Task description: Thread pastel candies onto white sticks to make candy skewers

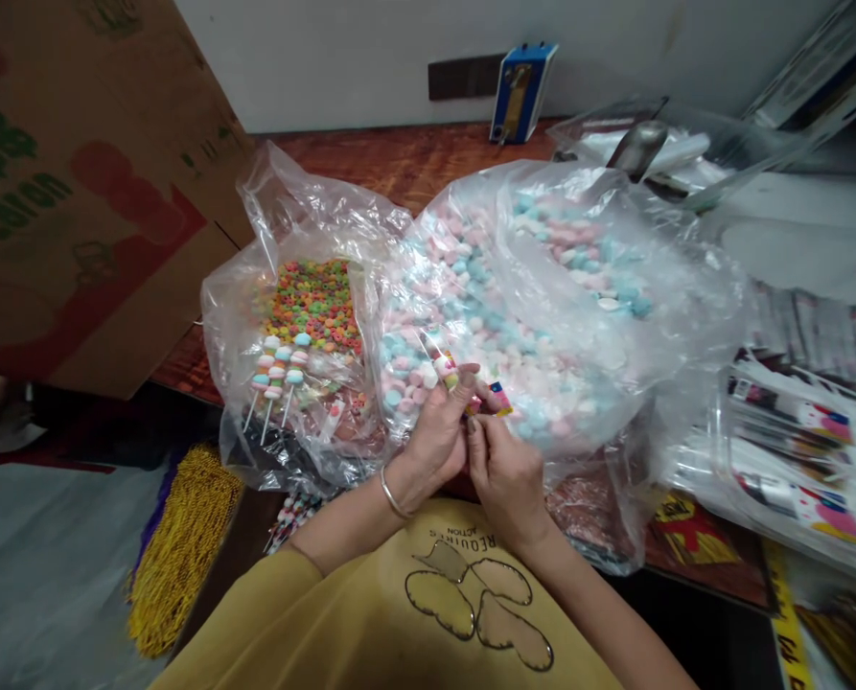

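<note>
At marshmallow bag (pixel 686 264): left hand (pixel 436 433) grasps candy skewer (pixel 446 368); right hand (pixel 508 470) alongside, hold unclear; light pressure seems best

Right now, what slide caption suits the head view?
Left hand and right hand meet at a colourful printed wrapper near round, pale pink and blue candies.

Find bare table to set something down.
Bare wood shows behind the plastic bags, bordered by wall, cardboard box and blue box. Crowded: the front, plastic bags by left hand and right hand; the right side, packets.
</note>
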Available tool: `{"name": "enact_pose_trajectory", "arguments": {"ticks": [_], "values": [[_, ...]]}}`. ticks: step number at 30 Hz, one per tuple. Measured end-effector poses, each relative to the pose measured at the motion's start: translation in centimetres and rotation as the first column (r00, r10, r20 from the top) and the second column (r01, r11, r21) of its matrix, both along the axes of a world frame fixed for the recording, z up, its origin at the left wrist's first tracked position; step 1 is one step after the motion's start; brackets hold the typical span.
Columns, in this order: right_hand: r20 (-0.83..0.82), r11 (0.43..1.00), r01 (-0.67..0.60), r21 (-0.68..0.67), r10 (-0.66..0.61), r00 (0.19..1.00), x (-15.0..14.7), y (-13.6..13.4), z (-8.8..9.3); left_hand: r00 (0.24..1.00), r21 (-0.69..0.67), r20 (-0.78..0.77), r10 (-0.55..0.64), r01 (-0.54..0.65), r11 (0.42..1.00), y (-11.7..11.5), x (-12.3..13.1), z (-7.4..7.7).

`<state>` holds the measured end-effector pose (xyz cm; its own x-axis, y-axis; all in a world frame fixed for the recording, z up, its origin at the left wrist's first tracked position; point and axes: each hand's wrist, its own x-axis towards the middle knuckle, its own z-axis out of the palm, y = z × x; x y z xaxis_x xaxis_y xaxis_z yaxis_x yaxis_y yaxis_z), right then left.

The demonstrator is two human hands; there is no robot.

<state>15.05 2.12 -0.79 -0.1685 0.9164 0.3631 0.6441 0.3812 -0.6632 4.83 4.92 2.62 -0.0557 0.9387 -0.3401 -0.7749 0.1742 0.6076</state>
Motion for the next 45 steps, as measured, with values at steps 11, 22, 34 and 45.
{"name": "enact_pose_trajectory", "arguments": {"ticks": [11,22,34,45], "values": [[-0.365,0.949,-0.134,-0.286,0.021,0.931,1.1,0.0,0.6,0.965,-0.027,-0.186,-0.184,0.182,0.983,-0.5,-1.4,-1.5],[0.205,0.992,0.038,0.119,-0.062,0.977,0.4,-0.4,0.0,0.566,0.251,-0.784,0.257,-0.090,0.964,-1.6,-2.6,-0.1],[-0.153,0.991,0.018,-0.136,-0.039,0.988,0.1,-0.2,-0.5,0.514,0.287,-0.847,0.137,0.224,0.931,-1.9,-3.0,-2.1],[-0.344,0.986,-0.038,-0.161,-0.021,0.939,0.8,-0.3,-0.3,0.960,0.023,-0.267,-0.087,0.097,0.995,-0.8,-2.4,-1.1]]}}
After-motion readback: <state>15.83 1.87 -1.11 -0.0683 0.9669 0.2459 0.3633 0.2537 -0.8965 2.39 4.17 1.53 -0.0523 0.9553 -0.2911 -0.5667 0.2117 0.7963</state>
